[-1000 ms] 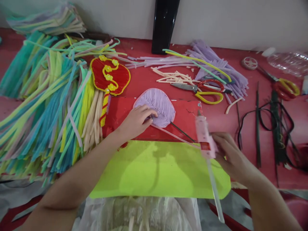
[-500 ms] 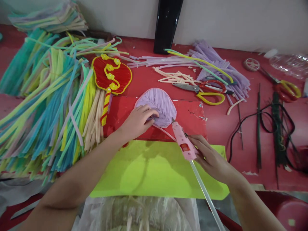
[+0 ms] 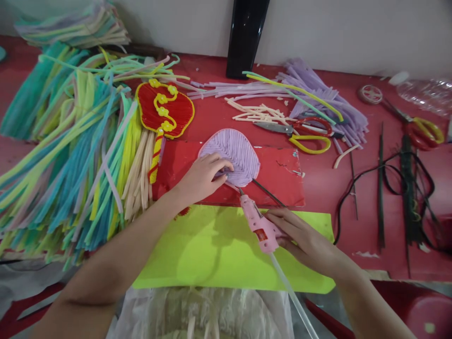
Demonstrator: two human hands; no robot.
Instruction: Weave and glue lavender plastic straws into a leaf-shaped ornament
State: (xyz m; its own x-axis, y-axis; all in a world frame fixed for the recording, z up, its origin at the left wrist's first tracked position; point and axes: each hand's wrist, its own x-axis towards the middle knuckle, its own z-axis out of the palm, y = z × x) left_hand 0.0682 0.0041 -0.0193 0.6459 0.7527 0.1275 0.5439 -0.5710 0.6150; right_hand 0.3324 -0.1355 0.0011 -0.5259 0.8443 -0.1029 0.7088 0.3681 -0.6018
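The lilac fan (image 3: 231,155) is laid on a red card (image 3: 278,181) at the middle of the red surface (image 3: 318,188), just above a lime sheet (image 3: 219,249). It is pinned at its lower edge by the left hand (image 3: 201,178), fingers spread flat and closed on nothing. A pink glue gun (image 3: 259,226) is gripped by the right hand (image 3: 303,240), fingers wrapped around it, the nozzle brought to the fan's base beside the dark stem (image 3: 268,193). For a clean joint, the fan would best be kept pressed flat, the glue fed sparingly, and fingertips held clear of the nozzle.
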